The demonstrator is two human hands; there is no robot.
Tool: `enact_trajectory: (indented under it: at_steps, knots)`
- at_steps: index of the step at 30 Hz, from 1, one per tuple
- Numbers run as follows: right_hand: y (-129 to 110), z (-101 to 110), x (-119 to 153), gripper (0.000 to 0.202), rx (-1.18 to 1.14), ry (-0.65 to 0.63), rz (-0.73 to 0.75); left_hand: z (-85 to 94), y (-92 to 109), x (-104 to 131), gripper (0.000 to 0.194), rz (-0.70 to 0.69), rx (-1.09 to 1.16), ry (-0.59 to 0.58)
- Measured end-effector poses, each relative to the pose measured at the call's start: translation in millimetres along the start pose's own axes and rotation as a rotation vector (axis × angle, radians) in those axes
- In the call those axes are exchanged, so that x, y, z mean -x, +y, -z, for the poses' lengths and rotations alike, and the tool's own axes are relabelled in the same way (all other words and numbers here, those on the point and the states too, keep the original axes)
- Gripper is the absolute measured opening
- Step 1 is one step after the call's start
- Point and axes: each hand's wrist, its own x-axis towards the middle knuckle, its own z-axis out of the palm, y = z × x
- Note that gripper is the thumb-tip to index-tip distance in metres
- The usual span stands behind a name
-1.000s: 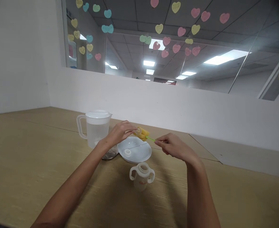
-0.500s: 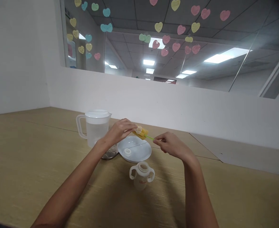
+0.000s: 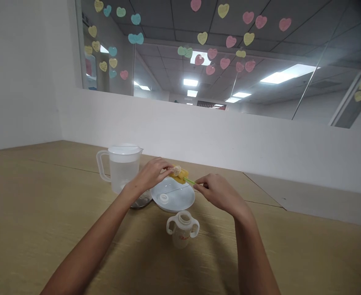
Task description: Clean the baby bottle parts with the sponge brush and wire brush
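Note:
My left hand is closed, its fingertips pinching a clear bottle nipple against the yellow sponge head of a bottle brush. By its thin green handle, my right hand grips that brush. Both hands are above the far side of a white bowl. Inside the bowl lies a small white ring. In front of the bowl a baby bottle with two side handles stands upright, its top uncovered.
A lidded clear plastic pitcher with liquid in it stands left of the bowl. Partly behind my left wrist is a shiny metal dish. A white wall with a window above it rises behind the table.
The view has shifted slightly. My right hand has moved a little to the left along with the brush, and the sponge has turned slightly against the nipple.

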Motion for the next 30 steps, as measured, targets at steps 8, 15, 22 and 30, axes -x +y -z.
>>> enact_trajectory:
  at_steps: [8,15,22,30]
  knots:
    - [-5.9,-1.6,0.5,0.030,0.096,-0.041,0.030,-0.9,-0.8,-1.6,0.033,0.063,-0.042,-0.056]
    - [-5.4,-4.8,-0.9,0.029,0.205,-0.027,0.021,-7.7,2.4,-2.0,0.032,0.090,-0.107,-0.060]
    - [-9.3,-2.3,3.5,0.027,0.245,-0.063,0.042,-10.4,3.5,-2.5,0.038,0.128,-0.177,-0.105]
    - [-7.7,-1.2,3.8,0.028,0.218,-0.073,0.047,-13.4,1.1,-2.3,0.052,0.199,-0.186,-0.135]
